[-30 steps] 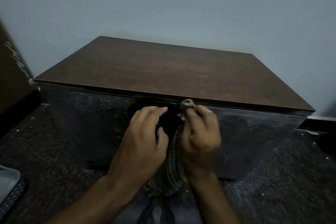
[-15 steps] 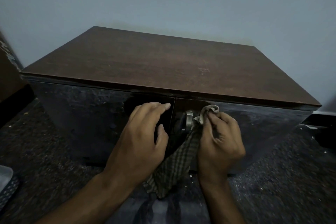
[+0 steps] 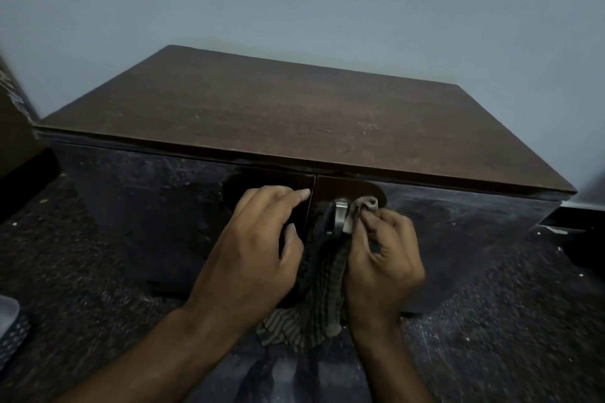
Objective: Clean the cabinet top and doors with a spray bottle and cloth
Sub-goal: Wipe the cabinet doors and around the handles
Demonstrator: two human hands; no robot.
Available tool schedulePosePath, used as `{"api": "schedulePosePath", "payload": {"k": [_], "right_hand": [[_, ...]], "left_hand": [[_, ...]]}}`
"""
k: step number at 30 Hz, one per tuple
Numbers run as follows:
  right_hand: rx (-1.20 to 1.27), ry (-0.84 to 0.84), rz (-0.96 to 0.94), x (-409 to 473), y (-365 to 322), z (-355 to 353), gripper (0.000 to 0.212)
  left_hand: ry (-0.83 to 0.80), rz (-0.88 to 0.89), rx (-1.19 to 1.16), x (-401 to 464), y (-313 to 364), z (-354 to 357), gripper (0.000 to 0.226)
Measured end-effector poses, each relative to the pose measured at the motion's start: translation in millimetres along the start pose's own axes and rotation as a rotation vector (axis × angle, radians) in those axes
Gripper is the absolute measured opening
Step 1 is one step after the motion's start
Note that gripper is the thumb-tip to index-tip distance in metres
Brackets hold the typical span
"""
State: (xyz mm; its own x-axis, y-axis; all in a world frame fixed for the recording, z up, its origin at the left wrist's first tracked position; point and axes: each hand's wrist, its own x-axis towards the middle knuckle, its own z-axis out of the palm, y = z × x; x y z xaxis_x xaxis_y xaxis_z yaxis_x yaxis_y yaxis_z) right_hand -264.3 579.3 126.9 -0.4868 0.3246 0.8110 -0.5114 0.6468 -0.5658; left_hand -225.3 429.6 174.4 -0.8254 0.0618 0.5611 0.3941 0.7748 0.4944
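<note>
A low cabinet with a brown wooden top [image 3: 294, 121] and two glossy black doors stands against the wall. My left hand [image 3: 258, 249] rests with straight fingers on the left door [image 3: 147, 206] near the centre seam. My right hand [image 3: 383, 255] pinches a striped cloth [image 3: 314, 314] and holds its bunched end against the right door [image 3: 458, 232], just right of the metal handle [image 3: 339, 216]. The rest of the cloth hangs down between my wrists. No spray bottle is in view.
The cabinet sits on a dark speckled floor [image 3: 507, 321] with white specks. A brown panel [image 3: 13, 127] leans at the far left. A pale object on a mesh-patterned thing [image 3: 8, 321] lies at the lower left edge. A pale wall [image 3: 327, 10] rises behind.
My right hand with the cloth has moved right, off the metal handle, which now shows. My left hand has stayed on the left door.
</note>
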Motion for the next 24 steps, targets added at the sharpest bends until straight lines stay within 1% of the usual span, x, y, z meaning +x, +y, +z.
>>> {"api": "schedulePosePath", "payload": {"k": [4, 7, 10, 15, 19, 21, 24], "right_hand": [[0.008, 0.05, -0.093, 17.2, -4.4, 6.7, 0.003], [-0.023, -0.015, -0.112, -2.8, 10.9, 5.6, 0.005], [-0.007, -0.097, -0.074, -23.8, 21.3, 2.6, 0.007], [0.024, -0.105, -0.075, -9.3, 16.3, 3.7, 0.009], [-0.009, -0.195, -0.082, -22.4, 22.9, -1.3, 0.011], [0.024, -0.176, -0.024, -21.6, 20.0, -2.8, 0.013], [0.045, -0.083, 0.015, -6.4, 5.2, -1.2, 0.016]], "left_hand": [[-0.057, 0.022, 0.001, -1.2, 0.4, 3.4, 0.048], [-0.108, 0.044, 0.0, -2.3, 1.9, 2.1, 0.051], [-0.129, 0.061, 0.021, -1.2, 2.0, 2.2, 0.054], [-0.11, 0.065, 0.014, -1.2, 1.8, 2.6, 0.051], [-0.088, 0.059, 0.013, -1.1, 1.7, 1.2, 0.049], [-0.076, 0.059, 0.01, 0.0, 0.8, 1.7, 0.049], [-0.069, 0.059, 0.001, 0.3, -0.9, 2.5, 0.049]]}}
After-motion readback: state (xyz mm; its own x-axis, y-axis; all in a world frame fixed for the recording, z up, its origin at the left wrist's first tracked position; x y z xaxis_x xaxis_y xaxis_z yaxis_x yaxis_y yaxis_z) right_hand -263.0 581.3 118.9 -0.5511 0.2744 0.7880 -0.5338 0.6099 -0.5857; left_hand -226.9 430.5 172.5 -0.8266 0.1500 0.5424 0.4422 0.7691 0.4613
